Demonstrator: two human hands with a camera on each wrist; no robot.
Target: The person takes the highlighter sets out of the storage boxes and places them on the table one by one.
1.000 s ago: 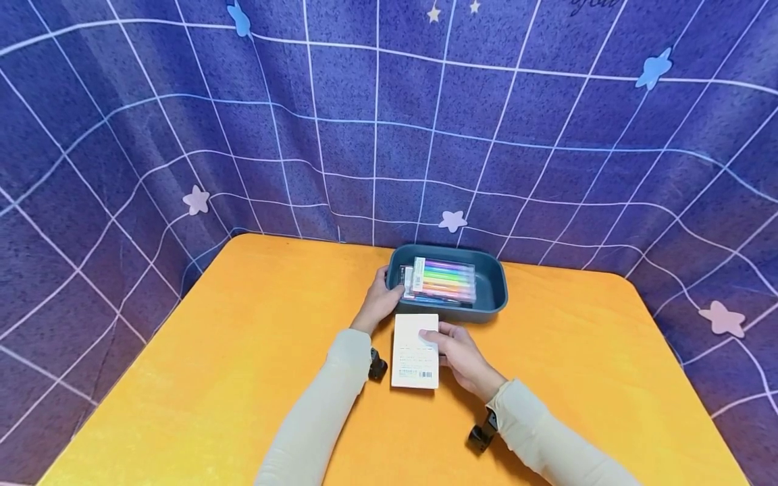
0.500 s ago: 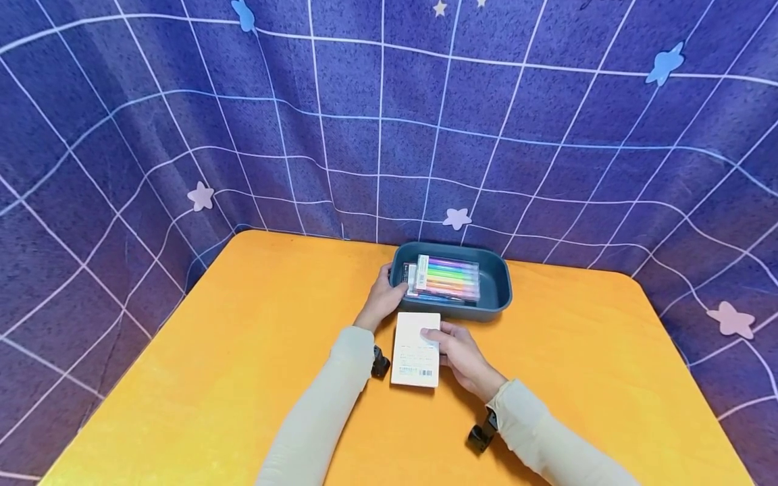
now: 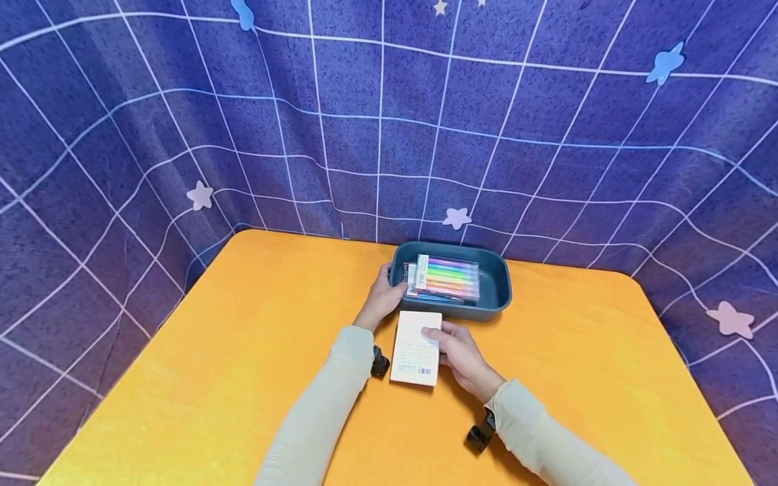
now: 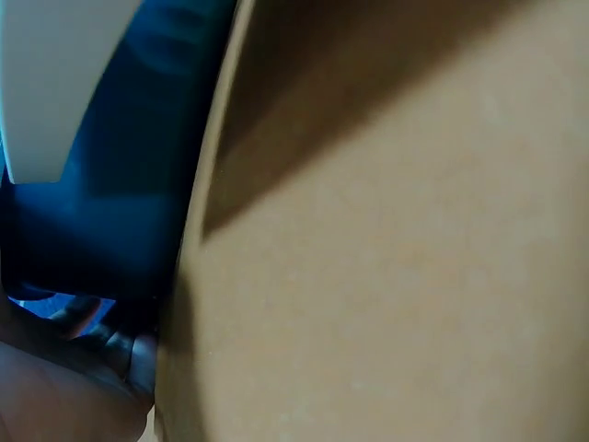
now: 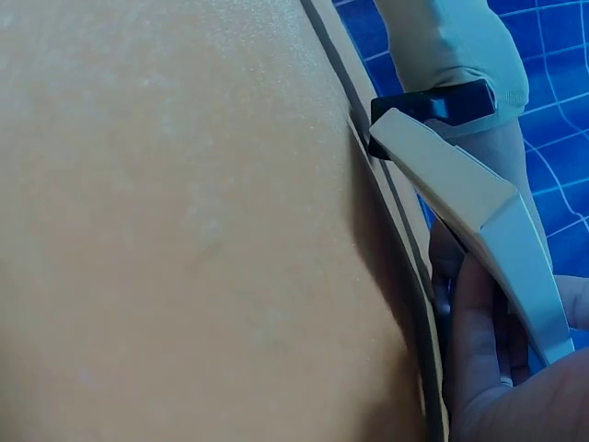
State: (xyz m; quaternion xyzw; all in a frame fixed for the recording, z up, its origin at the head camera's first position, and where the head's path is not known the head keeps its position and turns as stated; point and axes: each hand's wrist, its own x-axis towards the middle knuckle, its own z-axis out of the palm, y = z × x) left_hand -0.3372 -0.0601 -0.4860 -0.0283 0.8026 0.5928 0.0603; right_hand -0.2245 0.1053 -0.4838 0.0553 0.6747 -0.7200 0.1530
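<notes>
My left hand (image 3: 381, 298) grips the left end of a dark blue plastic bin (image 3: 497, 280), thumb at the rim; in the left wrist view its fingers (image 4: 138, 364) curl by the bin's end. Inside the bin lies a clear pack of coloured pens (image 3: 450, 278), partly over another flat pack (image 3: 409, 275) at the left. My right hand (image 3: 463, 358) holds a white box (image 3: 413, 358) by its right side, thumb on top and fingers beneath. Small print and a barcode show on the box. It is just in front of the bin, raised off the table in the right wrist view (image 5: 520, 262).
A yellow-orange cloth covers the table (image 3: 273, 337). Behind and beside it hangs a blue curtain (image 3: 340, 148) with a white grid and stars. The bin stands near the table's back edge. Each wrist wears a small black camera (image 3: 379, 362).
The head view has shifted slightly. My right hand and the white box have edged a little toward the bin. The left hand keeps its grip on the bin.
</notes>
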